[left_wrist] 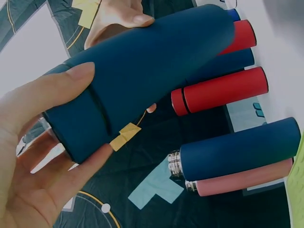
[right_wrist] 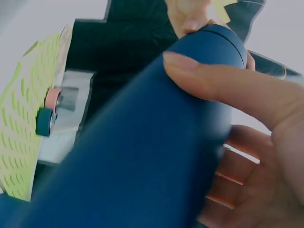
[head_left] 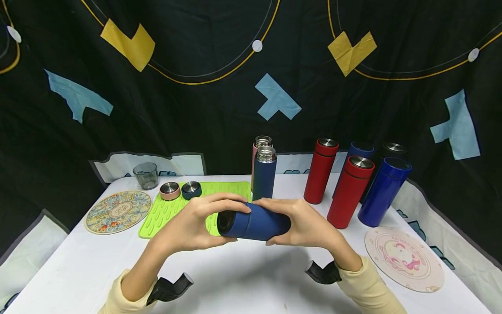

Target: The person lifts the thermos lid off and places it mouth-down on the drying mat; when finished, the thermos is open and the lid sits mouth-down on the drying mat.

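A blue thermos flask [head_left: 266, 222] is held lying nearly sideways above the white table, its capped end towards the left. My left hand [head_left: 192, 224] grips the cap end, with thumb and fingers on opposite sides in the left wrist view. The right hand [head_left: 307, 223] holds the flask's body, its thumb [right_wrist: 190, 71] lying along the blue side. Just behind stand a lidless dark blue flask [head_left: 264, 179] and a lidless pink flask [head_left: 254, 168], steel necks showing. A pink lid [head_left: 170, 192] and a dark blue lid [head_left: 191, 190] lie to their left.
The lids sit on a green mat [head_left: 227, 187]. At left are a glass cup [head_left: 146, 176] and a patterned round mat [head_left: 117, 212]. Red flasks [head_left: 350, 192], blue flasks [head_left: 384, 192] and a black flask [head_left: 393, 150] stand right, behind a pink round mat [head_left: 405, 259].
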Demonstrator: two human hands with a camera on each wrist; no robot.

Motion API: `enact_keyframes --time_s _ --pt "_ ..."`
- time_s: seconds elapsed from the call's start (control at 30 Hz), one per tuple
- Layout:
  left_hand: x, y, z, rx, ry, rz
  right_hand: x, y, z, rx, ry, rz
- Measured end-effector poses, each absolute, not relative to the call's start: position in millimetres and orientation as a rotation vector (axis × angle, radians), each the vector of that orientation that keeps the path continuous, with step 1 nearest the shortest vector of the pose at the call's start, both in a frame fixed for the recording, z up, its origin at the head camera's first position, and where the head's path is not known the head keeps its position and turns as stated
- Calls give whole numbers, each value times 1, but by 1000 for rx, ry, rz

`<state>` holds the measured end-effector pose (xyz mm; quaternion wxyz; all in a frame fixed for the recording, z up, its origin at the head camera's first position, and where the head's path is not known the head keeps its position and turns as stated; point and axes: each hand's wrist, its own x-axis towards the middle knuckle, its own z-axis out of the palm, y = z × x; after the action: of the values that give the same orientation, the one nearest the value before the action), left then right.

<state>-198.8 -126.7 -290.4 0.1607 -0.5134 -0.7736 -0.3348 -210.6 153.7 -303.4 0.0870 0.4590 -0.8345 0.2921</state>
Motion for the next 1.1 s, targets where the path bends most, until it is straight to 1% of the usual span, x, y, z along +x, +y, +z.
enact_keyframes --time_s 0.13,0.33,0.5,0.83,0.93,1.1 --pt "-199 -127 -290 -1483 -2152 -971 -212 156 -302 1415 -2475 1006" --pt "-199 -126 -289 -1484 -2158 -988 -212 157 -302 1475 -2407 1054" --pt "-201 -128 -288 -1428 -2168 -976 -212 155 -304 1477 -2355 1038" --pt "-204 -129 -291 -1408 -2095 -980 -208 152 -304 1461 -2371 976" --pt "-204 -127 -293 -1342 -2125 -1068 -207 151 -304 1436 -2343 903" --pt "-205 -123 -297 -1123 -2216 -1251 -204 149 -303 1303 -2270 634"
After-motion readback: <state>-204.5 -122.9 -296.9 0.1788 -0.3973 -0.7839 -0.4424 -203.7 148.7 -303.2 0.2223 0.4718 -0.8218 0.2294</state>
